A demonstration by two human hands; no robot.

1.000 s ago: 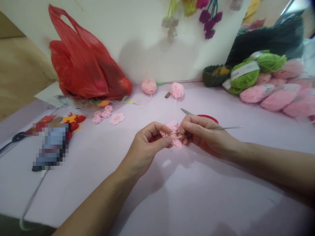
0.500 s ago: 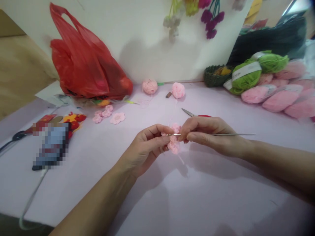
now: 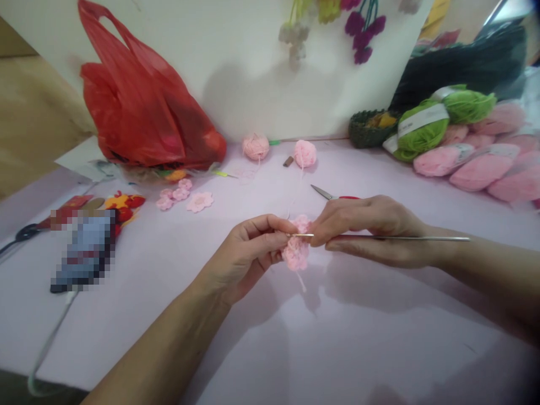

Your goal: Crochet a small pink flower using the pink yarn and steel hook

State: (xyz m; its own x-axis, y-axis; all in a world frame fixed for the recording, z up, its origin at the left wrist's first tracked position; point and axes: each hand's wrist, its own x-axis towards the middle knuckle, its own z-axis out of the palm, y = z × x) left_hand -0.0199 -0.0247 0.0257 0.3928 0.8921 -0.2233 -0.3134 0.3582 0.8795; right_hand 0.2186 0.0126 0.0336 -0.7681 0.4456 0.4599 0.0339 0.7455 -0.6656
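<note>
Pinched between thumb and fingers of my left hand [image 3: 253, 256] is a pink crochet piece [image 3: 296, 253] with petal-like lobes, a short yarn tail dangling below it. My right hand [image 3: 371, 228] is closed around a long metal crochet hook [image 3: 426, 238], whose tip end lies over the piece by my left fingertips. The hook's shaft sticks out past my right wrist. A thin pink strand runs from the piece back toward a pink yarn ball [image 3: 305, 154]. The exact stitch at the hook's tip is too small to make out.
Scissors [image 3: 324, 193] lie just beyond my right hand. Pink crochet flowers [image 3: 199, 202], a red plastic bag [image 3: 147, 107] and a blurred-out device [image 3: 86, 247] with a white cable are at left. Another yarn ball [image 3: 255, 147], a dark basket [image 3: 367, 130] and yarn skeins [image 3: 439, 160] stand behind.
My right hand has turned flatter, and the hook's back end now reaches farther right. The pink piece has shifted slightly down and left, showing more of its lower lobe.
</note>
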